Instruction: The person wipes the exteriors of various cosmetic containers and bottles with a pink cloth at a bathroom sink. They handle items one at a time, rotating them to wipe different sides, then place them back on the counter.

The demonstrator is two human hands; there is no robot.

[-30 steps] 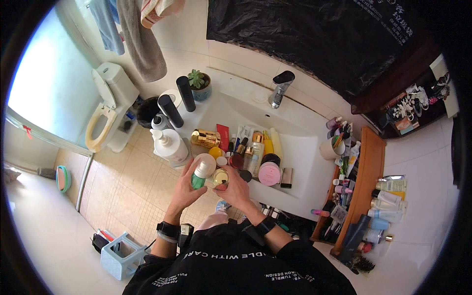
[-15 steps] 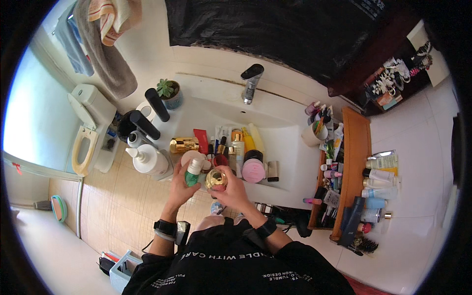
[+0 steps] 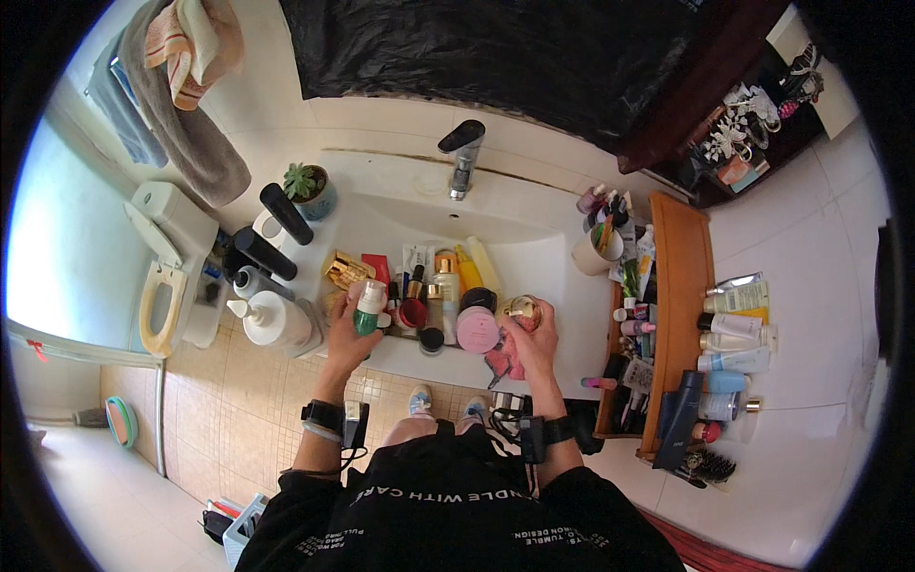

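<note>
My left hand (image 3: 343, 345) is closed around a small green bottle with a white cap (image 3: 370, 307), held upright above the sink's front left. Over the right part of the sink (image 3: 572, 315), my right hand (image 3: 537, 341) grips a round gold-topped jar (image 3: 523, 309). A crumpled pink cloth (image 3: 505, 364) shows under that hand at the front rim; whether the fingers also hold it, I cannot tell. Beside the right hand is a pink round container (image 3: 477, 330). Bottles and tubes crowd the basin, including a gold bottle (image 3: 349, 271) and a yellow tube (image 3: 468, 271).
A faucet (image 3: 464, 162) rises behind the basin. On the left stand a white pump bottle (image 3: 276, 322), dark cylinders (image 3: 286, 214) and a potted succulent (image 3: 310, 189). To the right are a wooden box of cosmetics (image 3: 679, 315) and a row of tubes (image 3: 739, 326).
My right hand has moved right with the gold-topped jar, away from my left hand. The pink cloth now shows beneath it. My left hand still holds the green bottle, nearly in place.
</note>
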